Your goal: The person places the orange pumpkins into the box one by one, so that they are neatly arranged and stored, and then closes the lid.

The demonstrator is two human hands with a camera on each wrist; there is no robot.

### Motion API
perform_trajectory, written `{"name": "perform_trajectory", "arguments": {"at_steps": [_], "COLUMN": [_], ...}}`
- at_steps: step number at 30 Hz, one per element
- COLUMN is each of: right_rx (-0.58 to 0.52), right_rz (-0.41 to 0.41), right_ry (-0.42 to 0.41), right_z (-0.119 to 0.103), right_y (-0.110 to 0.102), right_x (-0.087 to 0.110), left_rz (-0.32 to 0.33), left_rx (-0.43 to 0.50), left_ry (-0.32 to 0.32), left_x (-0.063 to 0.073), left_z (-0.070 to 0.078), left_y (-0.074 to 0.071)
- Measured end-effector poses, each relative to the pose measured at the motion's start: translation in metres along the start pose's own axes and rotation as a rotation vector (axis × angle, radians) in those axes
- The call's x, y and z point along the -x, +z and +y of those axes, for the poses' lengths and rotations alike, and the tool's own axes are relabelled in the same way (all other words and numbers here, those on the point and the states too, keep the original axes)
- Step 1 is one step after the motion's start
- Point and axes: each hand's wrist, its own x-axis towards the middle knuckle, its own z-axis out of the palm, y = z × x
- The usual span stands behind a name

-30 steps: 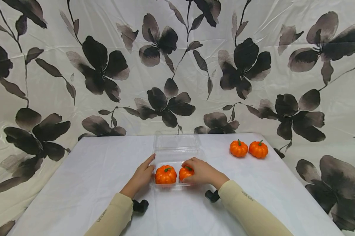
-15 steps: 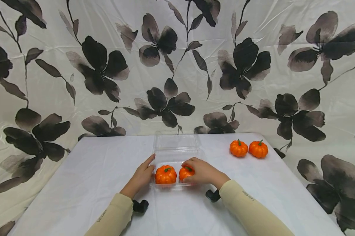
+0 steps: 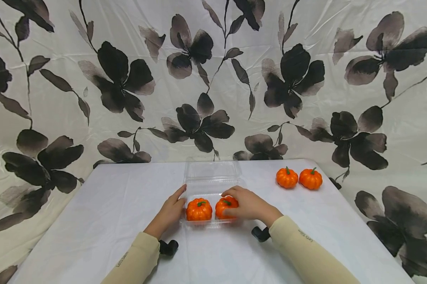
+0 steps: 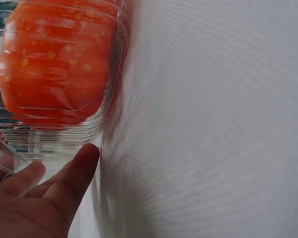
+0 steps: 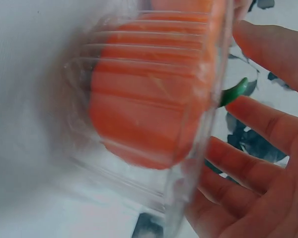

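Observation:
A clear plastic clamshell box (image 3: pixel 213 223) lies on the table with its lid (image 3: pixel 213 171) folded back. Two small orange pumpkins with green stems sit inside: a left pumpkin (image 3: pixel 199 209) and a right pumpkin (image 3: pixel 226 207). My left hand (image 3: pixel 168 211) is at the box's left side, fingers extended; in the left wrist view its fingertips are by the ribbed wall (image 4: pixel 49 134). Around the right pumpkin's upper right side, my right hand (image 3: pixel 250 206) stands with spread, loosely bent fingers. In the right wrist view, a fingertip is close to the green stem (image 5: pixel 233 92); contact is unclear.
Two more orange pumpkins stand side by side at the back right, a nearer-in pumpkin (image 3: pixel 287 178) and an outer pumpkin (image 3: pixel 310 179). White cloth covers the table (image 3: pixel 128 189). Behind it hangs a floral curtain (image 3: pixel 248 90).
My right hand has loosened and drawn slightly right, so more of the right pumpkin shows. The pumpkin stays in the box. My left hand has barely moved.

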Motion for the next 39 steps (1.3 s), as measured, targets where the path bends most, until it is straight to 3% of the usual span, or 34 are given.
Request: {"name": "perform_trajectory", "arguments": {"at_steps": [15, 30, 39], "right_rx": [-0.007, -0.022, -0.029], "right_rz": [0.135, 0.192, 0.226], "right_ry": [0.024, 0.111, 0.18], "right_z": [0.005, 0.033, 0.052], "right_y": [-0.02, -0.032, -0.035], "right_x": [0.014, 0.024, 0.029], "left_rz": [0.004, -0.003, -0.001], "left_rx": [-0.008, -0.001, 0.001], "left_ry": [0.002, -0.029, -0.015], "left_x": [-0.001, 0.0, 0.0], "left_z": [0.0, 0.002, 0.0], "left_y": [0.001, 0.0, 0.0]}}
